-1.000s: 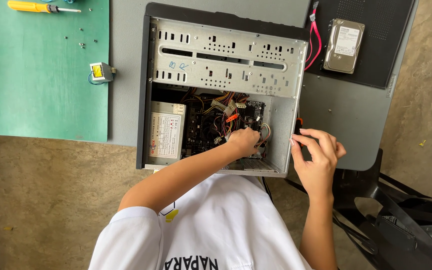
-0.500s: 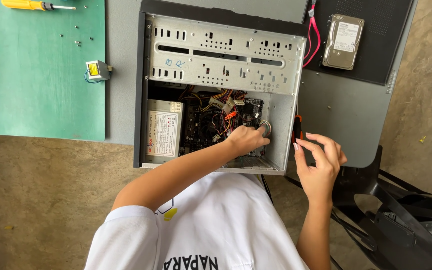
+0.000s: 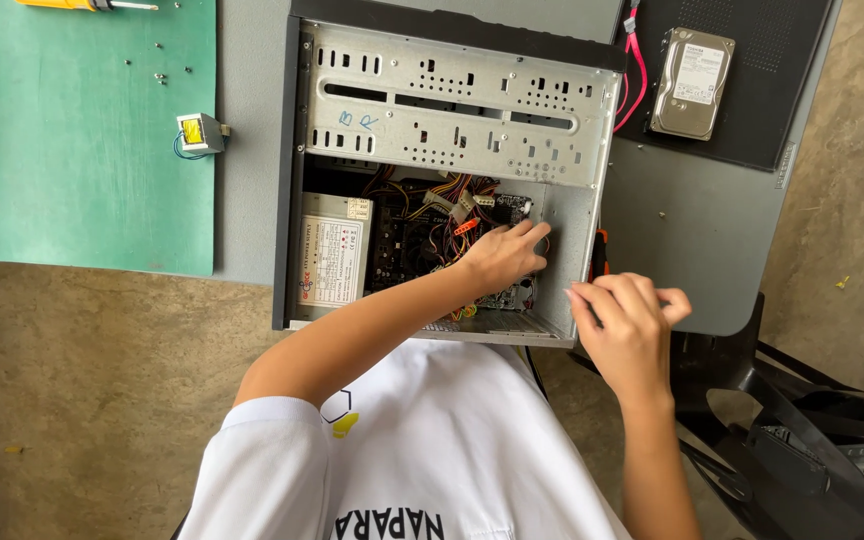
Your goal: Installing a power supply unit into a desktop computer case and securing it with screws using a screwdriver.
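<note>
Left hand (image 3: 500, 258) inside open computer case (image 3: 452, 110) (right hand (image 3: 627, 325) outside)

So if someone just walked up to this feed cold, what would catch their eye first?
Probably the open computer case in the middle of the grey table, with the left hand reaching in among its coloured cables. The right hand hovers just outside the case's right wall. Next, the green mat at left and the bare hard drive at upper right.
</note>
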